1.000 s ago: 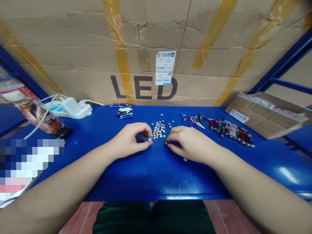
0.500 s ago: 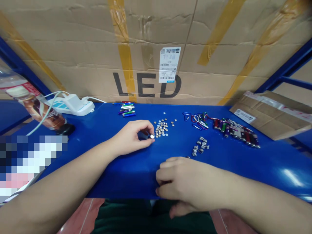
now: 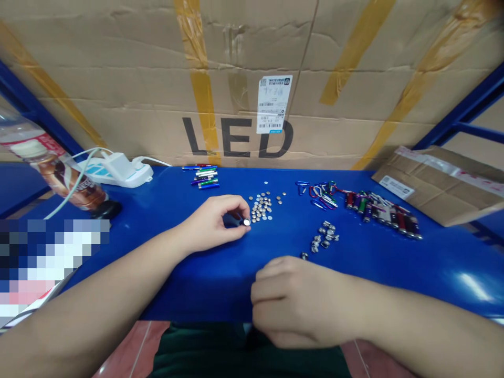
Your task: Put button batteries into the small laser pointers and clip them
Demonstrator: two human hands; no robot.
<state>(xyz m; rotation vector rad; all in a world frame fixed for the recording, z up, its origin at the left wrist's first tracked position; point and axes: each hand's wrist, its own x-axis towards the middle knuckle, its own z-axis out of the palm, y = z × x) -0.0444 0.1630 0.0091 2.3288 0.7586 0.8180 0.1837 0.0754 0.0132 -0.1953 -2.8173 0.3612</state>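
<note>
Between the thumb and index fingertip of my left hand (image 3: 208,223) is a small round silver button cell (image 3: 247,222). Right beside those fingertips, loose button cells (image 3: 259,211) are scattered on the blue tabletop. My right hand (image 3: 293,302) hovers at the table's front edge with its fingers curled in and its back toward me. Whatever lies inside that fist is hidden. Just beyond its knuckles rests one small shiny metal piece (image 3: 304,256), and farther off a loose group of similar metal end pieces (image 3: 325,236).
Thin coloured metal tubes (image 3: 207,178) lie at the back. Carabiners (image 3: 321,194) and small keychain flashlights (image 3: 386,212) are on the right, before a cardboard box (image 3: 444,184). At left stand a power strip (image 3: 118,170) and a drink bottle (image 3: 66,173). A large carton (image 3: 149,79) walls the back.
My right hand has rolled over, and its thumb, earlier hanging apart below, is now tucked out of sight. My left hand stays almost still with the button cell.
</note>
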